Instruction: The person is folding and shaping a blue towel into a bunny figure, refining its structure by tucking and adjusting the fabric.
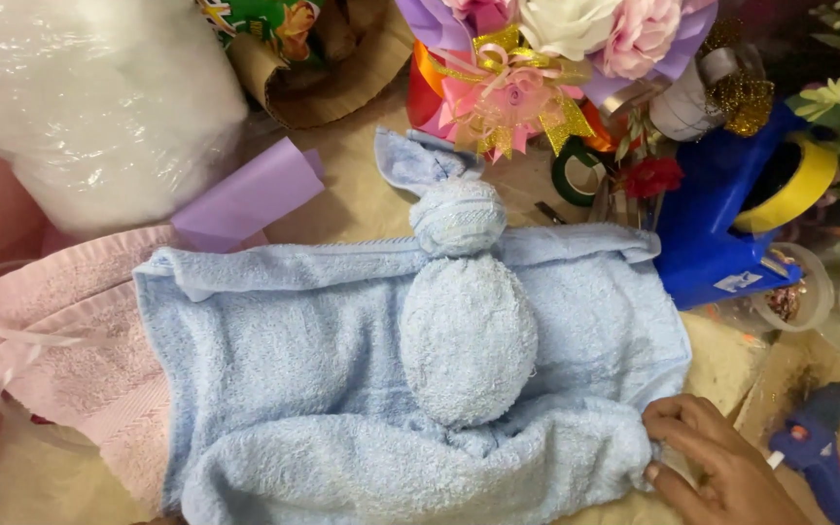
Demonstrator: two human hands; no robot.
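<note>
Pinching the right-hand edge of the blue towel (274, 369) with the right hand (721, 467), grip narrowed onto a fold of the cloth near the lower right corner. Lying spread across the middle of the tabletop (362, 194), lower edge rolled up into a thick ridge, upper edge folded over in a narrow band. Resting on top of the towel's middle, a towel bunny (464, 311) of the same blue cloth: egg-shaped body, small round head tied off above it, two ears pointing up and to the left. Showing nothing of the left hand anywhere in the head view. Tucking partly under the blue towel's left side, a pink towel (70, 331), with a lilac paper sheet (245, 194) just above it. Sitting in the top left corner, a white stuffing bag (89, 97). Standing just beyond the bunny's ears, a flower bouquet (546, 49) with pink and gold ribbon. Lying well right of the towel, a blue tape dispenser (721, 224) with yellow tape, and, near the hand, a blue glue gun (819, 457).
</note>
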